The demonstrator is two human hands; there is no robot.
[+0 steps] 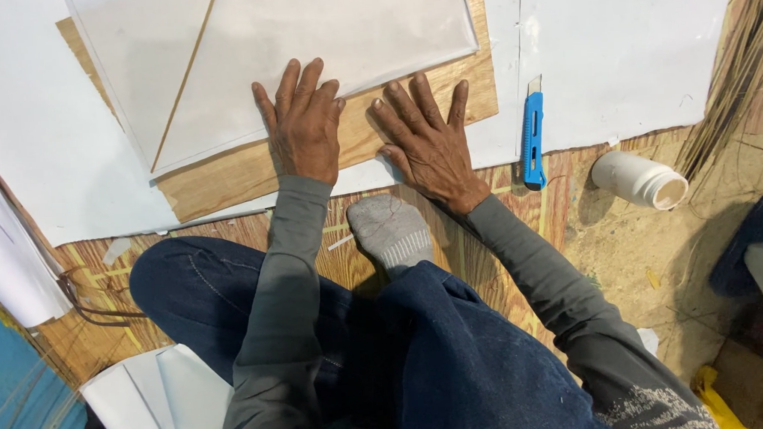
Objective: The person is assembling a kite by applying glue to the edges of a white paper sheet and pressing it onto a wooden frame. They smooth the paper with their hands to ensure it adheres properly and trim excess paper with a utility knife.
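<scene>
Two hands [369, 133], one blue cutter [532, 139]

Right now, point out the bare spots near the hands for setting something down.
Free: white sheet right of the blue utility knife; white sheet left of the plywood board. Crowded: around left hand, right hand, grey-socked foot.

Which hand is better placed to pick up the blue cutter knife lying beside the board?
Probably the right hand. It lies flat on the plywood board, close to the blue cutter knife. The left hand is farther away, pressing the white sheet.
</scene>
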